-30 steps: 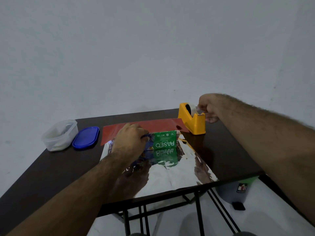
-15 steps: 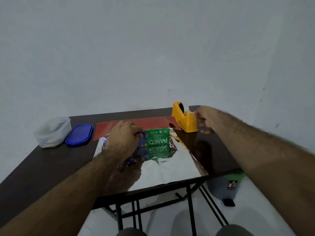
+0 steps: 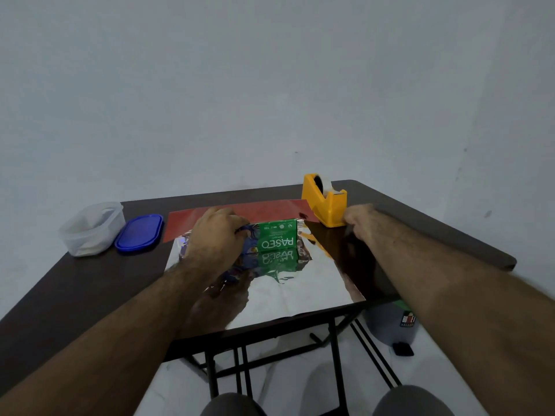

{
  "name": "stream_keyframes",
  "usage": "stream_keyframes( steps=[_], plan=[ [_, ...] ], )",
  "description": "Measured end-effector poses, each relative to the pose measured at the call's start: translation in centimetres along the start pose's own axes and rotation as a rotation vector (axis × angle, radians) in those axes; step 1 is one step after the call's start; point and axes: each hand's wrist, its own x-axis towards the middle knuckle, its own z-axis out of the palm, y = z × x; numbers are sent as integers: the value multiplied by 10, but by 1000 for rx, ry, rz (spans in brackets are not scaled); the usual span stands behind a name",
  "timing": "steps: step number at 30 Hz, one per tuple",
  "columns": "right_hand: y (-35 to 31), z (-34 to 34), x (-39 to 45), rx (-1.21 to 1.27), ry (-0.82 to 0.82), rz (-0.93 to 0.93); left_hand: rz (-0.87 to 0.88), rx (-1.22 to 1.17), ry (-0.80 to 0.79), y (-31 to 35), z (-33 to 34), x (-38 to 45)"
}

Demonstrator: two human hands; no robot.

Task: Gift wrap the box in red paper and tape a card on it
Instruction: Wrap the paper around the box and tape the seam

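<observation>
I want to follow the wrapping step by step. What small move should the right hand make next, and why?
Probably carry the right hand from beside the tape dispenser over to the box: the left hand holds the box on the paper, and nothing looks taped yet.

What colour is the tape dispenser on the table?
Yellow-orange. The tape dispenser shows best in the head view, standing at the far right of the table.

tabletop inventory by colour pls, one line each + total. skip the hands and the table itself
Green: 1, the Paseo box
Red with a silver underside: 1, the wrapping sheet
Yellow: 1, the tape dispenser
Blue: 1, the oval lid
Clear: 1, the plastic tub
Total: 5
</observation>
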Motion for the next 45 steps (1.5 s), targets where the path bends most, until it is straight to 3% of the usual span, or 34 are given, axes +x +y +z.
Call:
stream_keyframes(
  steps=[4, 6, 14, 21, 26, 33, 45],
  plan=[
    [-8, -6, -19, 213, 14, -68, -3, 7, -4, 0, 0, 1],
    [-16, -4, -31, 317, -72, -98, -6, 12, -16, 0, -1, 1],
    [-46, 17, -91, 285, -476, -224, 64, 115, -160, -2, -26, 7],
    [-34, 55, -138, 194, -607, -308, 60, 28, -306, -11, -40, 9],
    [-8, 79, -162, 240, -548, -272, -71, -114, -220, -8, -39, -1],
    [7, 92, -164, 234, -294, -303, -118, -210, -157, -7, -36, -6],
    [8, 102, -171, 275, -218, -139, -116, -184, -112, -12, -25, -6]
  ],
)
